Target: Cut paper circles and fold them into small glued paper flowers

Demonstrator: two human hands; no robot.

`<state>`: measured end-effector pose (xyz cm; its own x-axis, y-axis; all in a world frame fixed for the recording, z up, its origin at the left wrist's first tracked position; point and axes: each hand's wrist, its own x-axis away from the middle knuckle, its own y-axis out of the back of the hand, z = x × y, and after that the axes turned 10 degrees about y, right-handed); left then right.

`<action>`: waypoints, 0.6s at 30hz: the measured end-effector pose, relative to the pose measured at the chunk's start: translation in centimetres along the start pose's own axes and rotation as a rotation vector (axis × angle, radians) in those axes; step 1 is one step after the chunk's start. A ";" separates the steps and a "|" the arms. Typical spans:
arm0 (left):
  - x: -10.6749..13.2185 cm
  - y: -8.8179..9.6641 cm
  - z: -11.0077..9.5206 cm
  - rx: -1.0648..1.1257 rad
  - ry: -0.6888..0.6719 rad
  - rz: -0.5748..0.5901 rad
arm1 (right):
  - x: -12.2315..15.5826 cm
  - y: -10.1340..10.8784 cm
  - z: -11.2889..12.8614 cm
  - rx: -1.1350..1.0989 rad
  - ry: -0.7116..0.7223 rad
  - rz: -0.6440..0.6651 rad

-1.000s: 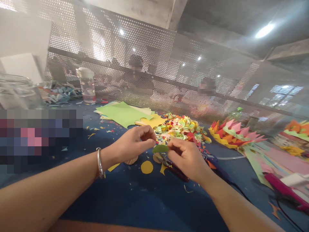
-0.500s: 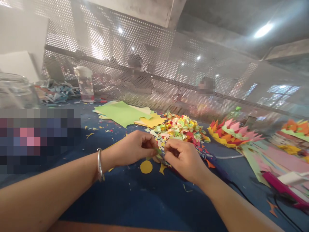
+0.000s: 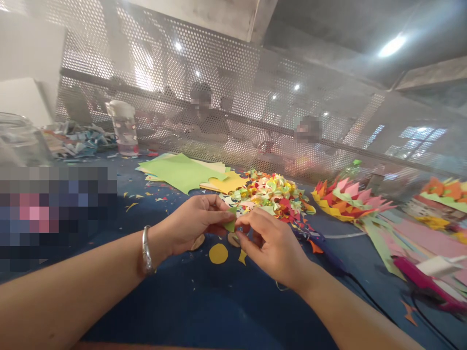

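Note:
Between the thumb and fingers of my left hand (image 3: 199, 218) is a small green paper piece (image 3: 230, 224). My right hand (image 3: 273, 243) is curled, its thumb and fingertips closed at the right edge of that piece. Under the hands lies a yellow paper circle (image 3: 218, 253), with a pointed yellow scrap (image 3: 242, 257) to its right. Two tan round discs, one (image 3: 198, 242) below the left hand and another (image 3: 233, 239) between the hands, are partly covered. Just beyond the fingers rises a heap of colourful cut paper pieces (image 3: 273, 187).
Green sheets (image 3: 182, 172) and a yellow sheet (image 3: 229, 182) lie behind the hands. Pointed paper crowns (image 3: 352, 199), a magenta tool (image 3: 426, 282) and its cord are on the right. A lidded cup (image 3: 125, 129) and glass jar (image 3: 22, 141) stand left, before a perforated screen.
The green paper piece now shows upright between my hands. My right hand has shifted slightly left and turned, and a thin dark item near its fingers is out of sight.

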<state>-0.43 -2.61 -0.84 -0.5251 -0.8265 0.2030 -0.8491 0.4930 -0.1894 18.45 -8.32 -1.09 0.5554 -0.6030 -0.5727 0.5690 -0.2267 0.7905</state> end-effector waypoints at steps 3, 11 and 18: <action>-0.1 -0.1 0.1 0.023 0.021 0.009 | -0.2 -0.1 -0.1 0.008 0.013 -0.008; -0.3 -0.2 0.5 0.089 -0.006 0.028 | -0.3 -0.2 -0.1 -0.005 0.038 -0.032; 0.0 -0.4 0.4 0.106 0.022 0.043 | -0.3 -0.4 -0.1 -0.026 0.013 -0.044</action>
<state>-0.05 -2.89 -1.10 -0.5631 -0.7984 0.2133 -0.8157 0.4956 -0.2986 18.12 -8.00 -1.22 0.5373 -0.5825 -0.6099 0.6087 -0.2327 0.7585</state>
